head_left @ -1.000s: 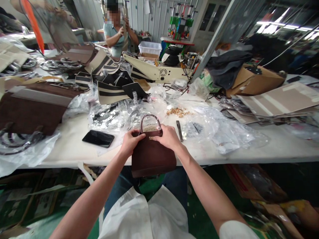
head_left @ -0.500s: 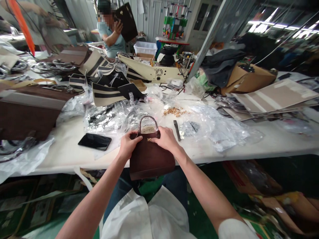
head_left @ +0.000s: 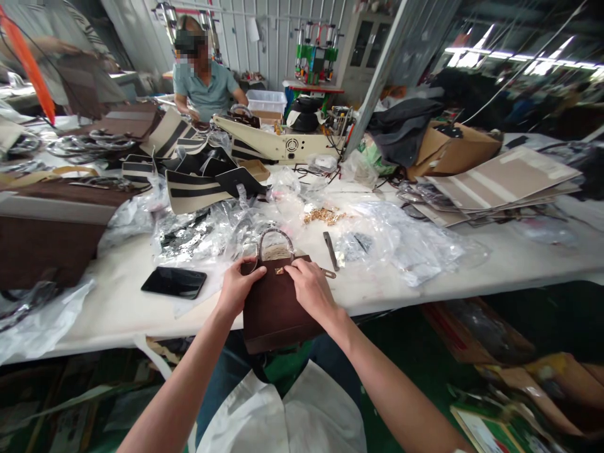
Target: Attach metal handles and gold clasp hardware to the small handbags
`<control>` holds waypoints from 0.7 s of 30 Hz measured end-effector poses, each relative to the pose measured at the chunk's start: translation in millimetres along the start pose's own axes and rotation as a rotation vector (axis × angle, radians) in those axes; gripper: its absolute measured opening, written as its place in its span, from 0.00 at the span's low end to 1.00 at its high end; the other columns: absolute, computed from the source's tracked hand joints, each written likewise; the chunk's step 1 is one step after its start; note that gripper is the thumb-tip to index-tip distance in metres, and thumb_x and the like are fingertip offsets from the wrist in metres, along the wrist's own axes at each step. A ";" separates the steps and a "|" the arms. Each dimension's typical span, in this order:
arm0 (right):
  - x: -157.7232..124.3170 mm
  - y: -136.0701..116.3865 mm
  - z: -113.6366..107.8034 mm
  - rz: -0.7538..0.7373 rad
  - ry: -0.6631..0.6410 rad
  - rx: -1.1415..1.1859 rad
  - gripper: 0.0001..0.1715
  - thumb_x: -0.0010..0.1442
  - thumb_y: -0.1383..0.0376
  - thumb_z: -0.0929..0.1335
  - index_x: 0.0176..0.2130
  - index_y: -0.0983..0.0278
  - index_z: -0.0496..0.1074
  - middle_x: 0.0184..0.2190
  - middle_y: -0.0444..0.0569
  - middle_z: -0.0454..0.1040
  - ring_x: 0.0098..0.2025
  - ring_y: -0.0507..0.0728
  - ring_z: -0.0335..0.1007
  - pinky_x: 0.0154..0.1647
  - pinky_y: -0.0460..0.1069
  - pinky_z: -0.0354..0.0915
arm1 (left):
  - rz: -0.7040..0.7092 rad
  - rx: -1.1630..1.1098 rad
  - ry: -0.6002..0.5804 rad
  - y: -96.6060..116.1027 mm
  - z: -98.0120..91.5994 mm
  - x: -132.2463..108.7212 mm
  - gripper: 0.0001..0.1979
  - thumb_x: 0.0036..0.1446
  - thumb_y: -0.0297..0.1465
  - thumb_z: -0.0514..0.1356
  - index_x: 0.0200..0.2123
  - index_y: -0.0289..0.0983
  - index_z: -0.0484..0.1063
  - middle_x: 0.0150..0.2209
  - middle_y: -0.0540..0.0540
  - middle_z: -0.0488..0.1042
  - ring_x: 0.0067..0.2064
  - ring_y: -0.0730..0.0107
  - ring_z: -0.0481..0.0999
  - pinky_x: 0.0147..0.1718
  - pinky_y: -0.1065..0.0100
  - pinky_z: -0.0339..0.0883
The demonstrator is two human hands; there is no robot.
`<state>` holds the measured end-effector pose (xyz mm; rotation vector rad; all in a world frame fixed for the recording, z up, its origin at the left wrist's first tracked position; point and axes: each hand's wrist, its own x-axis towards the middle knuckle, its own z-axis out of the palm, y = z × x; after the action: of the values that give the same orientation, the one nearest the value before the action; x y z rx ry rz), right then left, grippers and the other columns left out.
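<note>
A dark brown handbag [head_left: 276,311] leans against the table edge above my lap, its wrapped top handle [head_left: 276,231] standing up. With fingers behind and thumb in front, my left hand [head_left: 236,286] grips the bag's upper left edge. My right hand [head_left: 311,290] pinches the upper right edge, its fingertips close to the gold clasp [head_left: 279,271]. A strap end with a metal plate [head_left: 328,273] sticks out to the right of that hand. Pale stuffing shows inside the bag's mouth beneath the handle.
A black phone [head_left: 173,282] lies left of the bag. Right of it are a dark metal tool [head_left: 331,250], gold fittings [head_left: 324,216] and plastic bags [head_left: 419,245]. A co-worker [head_left: 207,88] sits behind a cream machine [head_left: 283,146]. Flat panels [head_left: 500,179] are stacked at right.
My right hand has shifted off the gold clasp, which now shows fully, and the strap end has come into view. The co-worker has lowered the dark panel that was held up.
</note>
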<state>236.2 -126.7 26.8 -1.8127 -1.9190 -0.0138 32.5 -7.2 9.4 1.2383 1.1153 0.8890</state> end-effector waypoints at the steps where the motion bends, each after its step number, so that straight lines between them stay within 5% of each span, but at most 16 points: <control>1: -0.8 0.0 3.3 0.003 0.024 0.058 0.24 0.79 0.74 0.60 0.61 0.62 0.80 0.53 0.57 0.78 0.52 0.66 0.73 0.59 0.60 0.70 | 0.008 -0.008 -0.018 0.6 -0.5 -1.1 0.32 0.46 0.47 0.81 0.51 0.37 0.83 0.50 0.40 0.86 0.49 0.55 0.83 0.48 0.63 0.73; 8: -1.9 1.3 20.8 0.021 0.132 0.306 0.19 0.80 0.70 0.63 0.59 0.61 0.81 0.52 0.56 0.77 0.54 0.64 0.75 0.58 0.59 0.72 | 0.032 -0.061 -0.058 4.7 -2.8 -7.5 0.31 0.49 0.43 0.80 0.54 0.39 0.80 0.51 0.41 0.85 0.51 0.55 0.83 0.50 0.63 0.73; 15: -3.1 3.7 23.5 0.050 0.112 0.261 0.16 0.79 0.69 0.66 0.55 0.59 0.82 0.53 0.54 0.77 0.54 0.64 0.75 0.61 0.59 0.73 | 0.122 0.428 0.056 13.6 0.0 -6.6 0.26 0.53 0.51 0.73 0.49 0.40 0.82 0.44 0.41 0.85 0.47 0.45 0.83 0.50 0.54 0.72; 21: -2.3 5.6 25.5 0.103 0.137 0.324 0.24 0.77 0.69 0.68 0.68 0.58 0.73 0.57 0.55 0.77 0.58 0.65 0.75 0.65 0.59 0.73 | 0.181 0.595 0.045 14.4 -5.4 3.1 0.23 0.50 0.53 0.68 0.37 0.41 0.81 0.48 0.37 0.84 0.51 0.39 0.81 0.56 0.47 0.71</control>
<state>232.7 -119.7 1.9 -1.6441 -1.6245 0.1924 28.9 -0.8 23.3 1.8349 1.3746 0.7408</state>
